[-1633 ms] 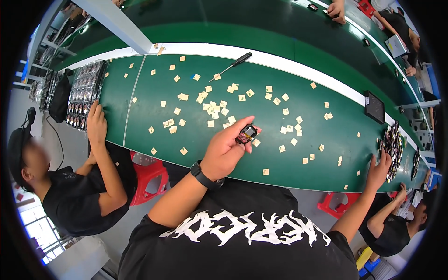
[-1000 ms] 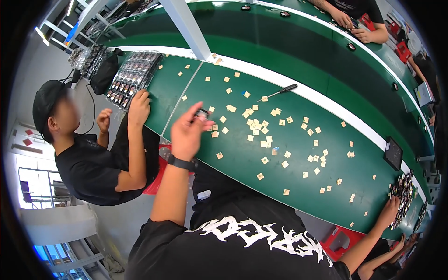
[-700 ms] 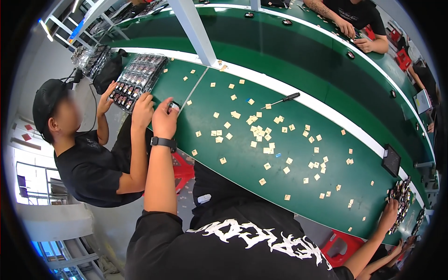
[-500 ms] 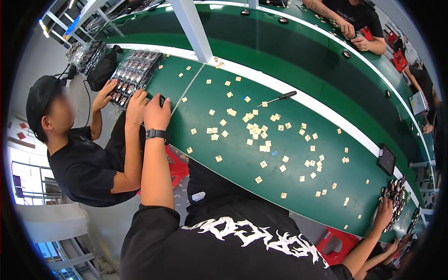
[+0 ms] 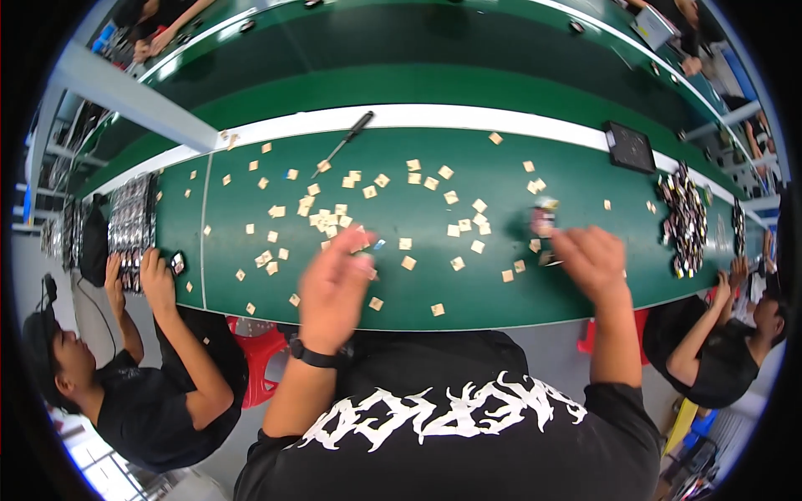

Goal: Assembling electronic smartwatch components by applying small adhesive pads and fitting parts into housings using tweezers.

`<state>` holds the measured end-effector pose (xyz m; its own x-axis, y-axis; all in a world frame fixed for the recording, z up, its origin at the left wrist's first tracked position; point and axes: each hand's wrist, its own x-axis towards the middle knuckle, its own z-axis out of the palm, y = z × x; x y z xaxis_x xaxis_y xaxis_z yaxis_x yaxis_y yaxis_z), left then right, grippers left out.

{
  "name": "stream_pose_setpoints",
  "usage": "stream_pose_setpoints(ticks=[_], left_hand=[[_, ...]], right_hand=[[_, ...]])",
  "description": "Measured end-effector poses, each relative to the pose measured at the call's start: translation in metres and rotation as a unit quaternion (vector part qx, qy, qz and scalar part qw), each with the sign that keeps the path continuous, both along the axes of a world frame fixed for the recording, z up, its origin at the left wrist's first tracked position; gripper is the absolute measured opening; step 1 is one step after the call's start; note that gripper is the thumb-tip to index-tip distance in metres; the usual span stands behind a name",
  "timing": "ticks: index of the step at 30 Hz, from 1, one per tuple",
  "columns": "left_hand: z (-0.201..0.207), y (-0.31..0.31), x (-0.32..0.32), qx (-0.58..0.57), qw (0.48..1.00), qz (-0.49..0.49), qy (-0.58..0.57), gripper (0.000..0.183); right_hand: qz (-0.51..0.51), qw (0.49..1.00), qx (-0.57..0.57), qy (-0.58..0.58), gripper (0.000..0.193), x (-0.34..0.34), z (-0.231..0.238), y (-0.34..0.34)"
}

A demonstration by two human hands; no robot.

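My left hand [image 5: 332,288], a dark watch on its wrist, hovers over the green tabletop among small cream paper squares [image 5: 326,220]. Its fingers look loosely spread, with nothing visible in them. Farther right my right hand [image 5: 593,263] is smeared by motion, its fingers bent. Just beyond those fingertips is a blurred small dark device [image 5: 544,219] with a pink and pale face. Another dark piece [image 5: 550,260] shows right beside the fingers. Whether the right hand grips either piece cannot be made out.
A screwdriver [image 5: 347,142] lies near the white rail. At right are a black tray [image 5: 629,147] and a heap of small devices [image 5: 683,221]. Leftward, a co-worker's hands [image 5: 154,275] are at a clear blister tray [image 5: 132,221], with one device [image 5: 177,263] nearby. Another person sits at right.
My view has swung round to face the table. My left hand has left the black device near the blister tray and come to the middle. My right hand has come inward from the heap.
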<state>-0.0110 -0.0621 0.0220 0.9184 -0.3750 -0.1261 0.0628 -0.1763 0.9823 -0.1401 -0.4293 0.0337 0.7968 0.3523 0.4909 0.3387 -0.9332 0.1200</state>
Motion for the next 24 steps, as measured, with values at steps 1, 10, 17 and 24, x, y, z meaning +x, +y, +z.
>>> stream_pose_setpoints(ticks=[1,10,17,24], left_hand=[[0.002,-0.017,-0.01,-0.088,0.99,-0.065,0.087,0.044],[-0.023,-0.062,-0.035,-0.197,0.923,-0.127,0.305,0.041],[-0.028,-0.065,-0.042,-0.175,0.948,-0.107,0.245,0.031],[-0.03,-0.077,-0.05,-0.166,0.969,-0.071,0.167,0.026]], right_hand=[[0.029,1.0,-0.005,0.005,0.042,0.011,0.005,0.019],[0.132,0.985,0.096,0.064,0.035,0.02,-0.005,0.075],[-0.089,0.799,0.537,0.255,0.028,-0.006,-0.014,0.102],[-0.143,0.665,0.651,0.338,0.01,-0.008,-0.013,0.13]])
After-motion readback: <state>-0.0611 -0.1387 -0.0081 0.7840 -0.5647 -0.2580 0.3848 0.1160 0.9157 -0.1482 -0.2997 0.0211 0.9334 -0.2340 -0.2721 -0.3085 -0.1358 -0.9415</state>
